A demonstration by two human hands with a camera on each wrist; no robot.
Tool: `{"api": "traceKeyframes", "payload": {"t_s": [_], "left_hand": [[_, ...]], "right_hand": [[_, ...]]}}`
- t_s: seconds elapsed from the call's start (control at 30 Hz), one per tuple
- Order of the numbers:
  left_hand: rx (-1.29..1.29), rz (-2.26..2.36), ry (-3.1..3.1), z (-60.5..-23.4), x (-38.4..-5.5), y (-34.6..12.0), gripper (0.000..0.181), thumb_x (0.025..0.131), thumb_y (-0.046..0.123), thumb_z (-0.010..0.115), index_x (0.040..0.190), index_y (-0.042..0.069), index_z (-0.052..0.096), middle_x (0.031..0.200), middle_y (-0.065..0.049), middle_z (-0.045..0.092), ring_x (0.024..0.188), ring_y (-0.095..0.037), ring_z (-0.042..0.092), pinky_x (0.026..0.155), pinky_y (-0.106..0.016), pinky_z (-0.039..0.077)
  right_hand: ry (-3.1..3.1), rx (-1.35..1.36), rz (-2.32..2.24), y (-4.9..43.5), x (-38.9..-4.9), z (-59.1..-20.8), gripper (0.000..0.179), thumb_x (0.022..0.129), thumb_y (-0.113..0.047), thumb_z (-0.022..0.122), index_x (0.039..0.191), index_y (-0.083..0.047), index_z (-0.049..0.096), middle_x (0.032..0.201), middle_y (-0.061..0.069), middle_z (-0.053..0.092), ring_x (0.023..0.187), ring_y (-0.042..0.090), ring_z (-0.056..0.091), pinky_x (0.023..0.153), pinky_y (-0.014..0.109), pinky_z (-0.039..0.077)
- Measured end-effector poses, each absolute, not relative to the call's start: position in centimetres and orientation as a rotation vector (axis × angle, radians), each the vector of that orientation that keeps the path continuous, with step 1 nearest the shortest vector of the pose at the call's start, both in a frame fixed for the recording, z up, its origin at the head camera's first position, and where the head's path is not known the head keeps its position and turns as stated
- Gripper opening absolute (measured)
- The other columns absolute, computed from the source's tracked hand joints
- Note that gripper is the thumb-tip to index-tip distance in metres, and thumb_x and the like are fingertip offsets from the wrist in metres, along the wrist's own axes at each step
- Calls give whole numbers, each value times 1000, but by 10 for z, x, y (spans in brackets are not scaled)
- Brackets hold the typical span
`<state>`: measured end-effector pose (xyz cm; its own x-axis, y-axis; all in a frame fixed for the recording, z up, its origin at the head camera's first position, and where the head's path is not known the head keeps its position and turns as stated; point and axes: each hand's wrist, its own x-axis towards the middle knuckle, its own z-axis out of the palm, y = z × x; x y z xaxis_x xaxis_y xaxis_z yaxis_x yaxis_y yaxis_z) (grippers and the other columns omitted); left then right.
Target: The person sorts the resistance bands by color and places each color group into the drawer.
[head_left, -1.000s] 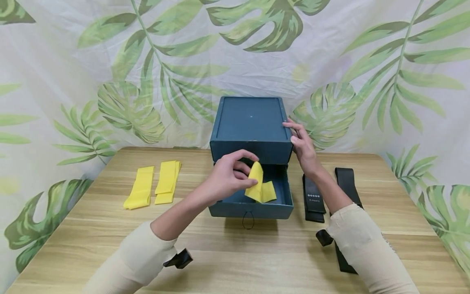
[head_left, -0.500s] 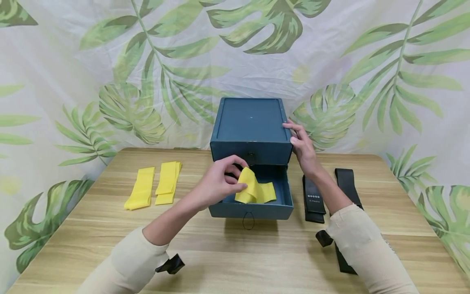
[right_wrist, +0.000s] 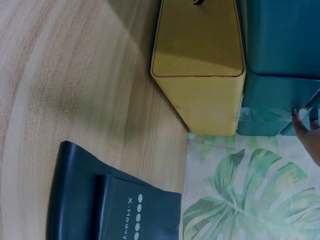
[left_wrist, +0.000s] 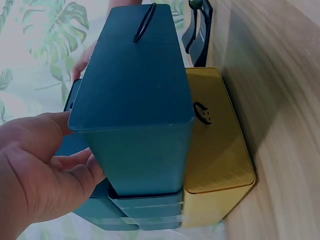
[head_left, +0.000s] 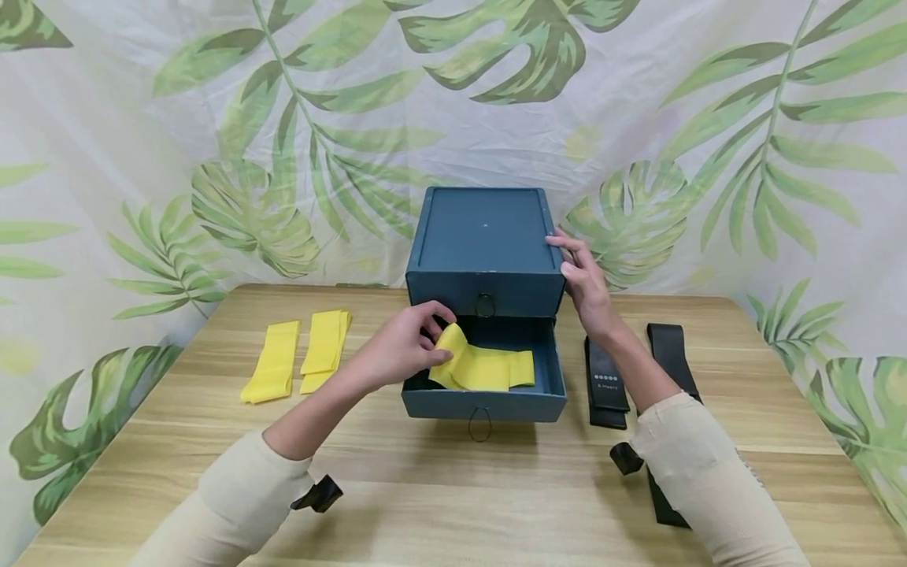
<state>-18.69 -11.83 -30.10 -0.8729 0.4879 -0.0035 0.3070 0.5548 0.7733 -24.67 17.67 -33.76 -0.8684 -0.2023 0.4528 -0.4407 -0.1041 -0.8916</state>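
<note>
My left hand (head_left: 397, 346) pinches the left end of a yellow resistance band (head_left: 489, 368) between thumb and fingers. That end is raised and curled over, while the rest of the band lies flat in the pulled-out blue drawer (head_left: 485, 408). In the left wrist view, the left hand (left_wrist: 55, 170) reaches behind the drawer's side wall (left_wrist: 140, 160), which hides the band. My right hand (head_left: 586, 287) holds the right side of the blue drawer unit (head_left: 485, 228), with fingertips at its top edge. The right wrist view catches fingers (right_wrist: 306, 131) at the unit's side.
Two folded yellow bands (head_left: 271, 362) lie on the table's left. Black bands (head_left: 605, 386), one printed "X-Heavy", lie on the right, partly under the right forearm. A yellow bottom drawer (left_wrist: 220, 135) sits below the open one. A leaf-patterned cloth (head_left: 354, 118) hangs behind.
My left hand has moved left and slightly down with the band's end, so the band has spread from a raised fold to lying along the drawer. The right hand has stayed put.
</note>
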Motion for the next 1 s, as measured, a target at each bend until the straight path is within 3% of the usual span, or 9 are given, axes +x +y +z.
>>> {"api": "traceKeyframes", "payload": {"t_s": [0.17,0.33,0.6,0.8,1.0], "left_hand": [[782,945,2763,-296,-183,-114,41,90,1,78,128,-6,63,91,-10,64,74,-18,62,71,-31,57],[796,713,2925,-291,-175,-108,36,91,1,78,124,-8,67,105,-18,64,89,-27,64,75,-33,59],[798,685,3061,-280,-169,-116,14,91,2,78,102,-6,76,98,-16,67,82,-27,68,72,-33,61],[656,905,3075,-277,-199,-165,8,95,5,73,91,-1,75,85,-12,72,75,-26,69,68,-41,60],[507,895,3122,-307,-250,-219,15,98,0,63,101,-11,73,92,-25,73,83,-39,70,73,-52,58]], "right_hand": [[-1981,720,2098,176,-247,-338,48,101,-21,40,145,-1,46,170,16,17,157,35,16,124,50,23],[-1968,726,2095,176,-247,-338,46,102,-21,40,144,-4,48,170,15,19,157,36,17,122,48,25],[-1970,735,2093,177,-247,-339,47,102,-22,41,144,-3,48,170,15,18,158,35,16,123,50,23],[-1974,727,2095,178,-248,-338,46,102,-20,40,144,-3,48,170,15,19,158,34,15,124,50,22],[-1967,732,2094,176,-248,-339,46,102,-20,40,144,-4,49,170,15,20,158,32,15,125,53,18]]}}
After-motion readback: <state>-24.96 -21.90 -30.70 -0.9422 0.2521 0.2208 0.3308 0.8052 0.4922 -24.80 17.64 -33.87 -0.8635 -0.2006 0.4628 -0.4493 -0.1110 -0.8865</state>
